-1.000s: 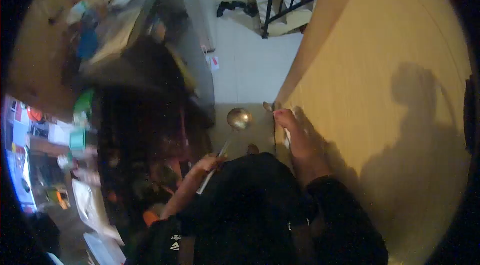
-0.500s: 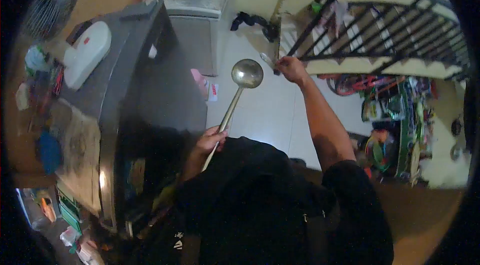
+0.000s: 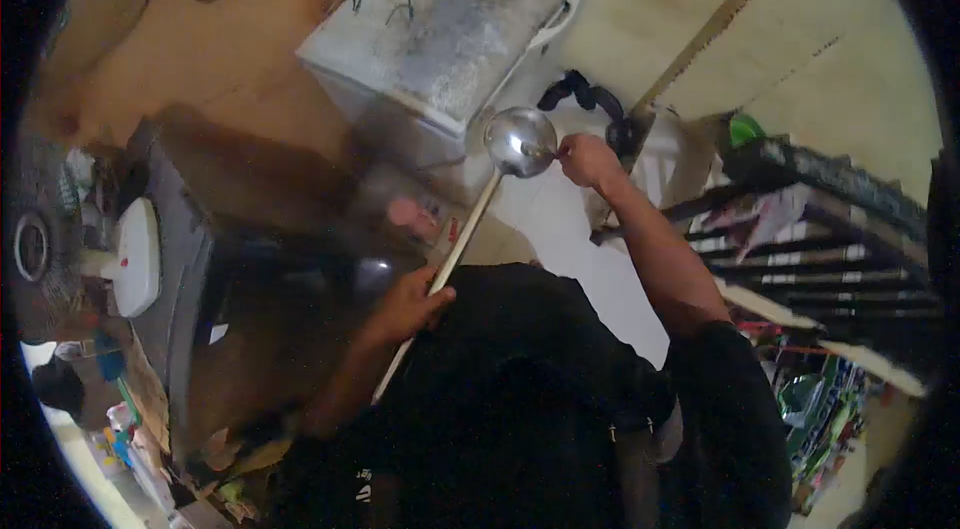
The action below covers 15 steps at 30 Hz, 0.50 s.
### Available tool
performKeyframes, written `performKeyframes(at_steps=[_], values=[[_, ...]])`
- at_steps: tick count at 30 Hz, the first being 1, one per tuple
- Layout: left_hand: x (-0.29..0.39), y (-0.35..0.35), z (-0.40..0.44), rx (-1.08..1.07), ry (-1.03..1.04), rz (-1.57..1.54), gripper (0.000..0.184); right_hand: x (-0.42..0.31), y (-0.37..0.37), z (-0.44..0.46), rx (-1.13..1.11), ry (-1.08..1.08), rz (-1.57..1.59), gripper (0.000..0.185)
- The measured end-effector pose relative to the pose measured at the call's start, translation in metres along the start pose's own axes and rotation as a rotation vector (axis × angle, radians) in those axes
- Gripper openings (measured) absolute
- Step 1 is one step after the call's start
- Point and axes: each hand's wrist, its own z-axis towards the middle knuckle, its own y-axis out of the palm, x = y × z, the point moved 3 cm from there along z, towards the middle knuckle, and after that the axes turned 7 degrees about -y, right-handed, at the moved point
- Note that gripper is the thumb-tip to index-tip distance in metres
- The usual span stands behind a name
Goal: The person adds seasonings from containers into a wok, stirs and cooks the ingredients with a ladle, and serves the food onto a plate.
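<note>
My left hand (image 3: 415,304) is wrapped round the long handle of a metal ladle (image 3: 472,229). The ladle slants up and away from me, its round, shiny bowl at the far end. Beside the right rim of that bowl, my right hand (image 3: 590,161) is closed in a pinch on a small metal spoon (image 3: 541,151). Only a little of the spoon shows against the bowl, and I cannot tell whether the two touch.
A dark cabinet (image 3: 290,329) stands to my left. Ahead is a white appliance (image 3: 450,19) with a stained top and wires. A black railing (image 3: 800,239) and cluttered shelves (image 3: 815,409) are on my right. A dark cloth-like object (image 3: 580,94) lies on the floor.
The view has turned left, towards the white appliance. My right hand has brought the spoon from right of the ladle to its bowl. My left hand keeps its hold on the handle.
</note>
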Motion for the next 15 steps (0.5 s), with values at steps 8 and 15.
performKeyframes(at_steps=[8,15], values=[[0.036,0.026,0.040,0.071,0.112,-0.164,0.037,0.013,-0.107,0.073,-0.139,-0.268,-0.296,0.021],[0.063,0.007,0.048,0.180,0.098,0.040,0.040,-0.020,-0.148,0.122,-0.021,-0.702,-0.619,0.027]])
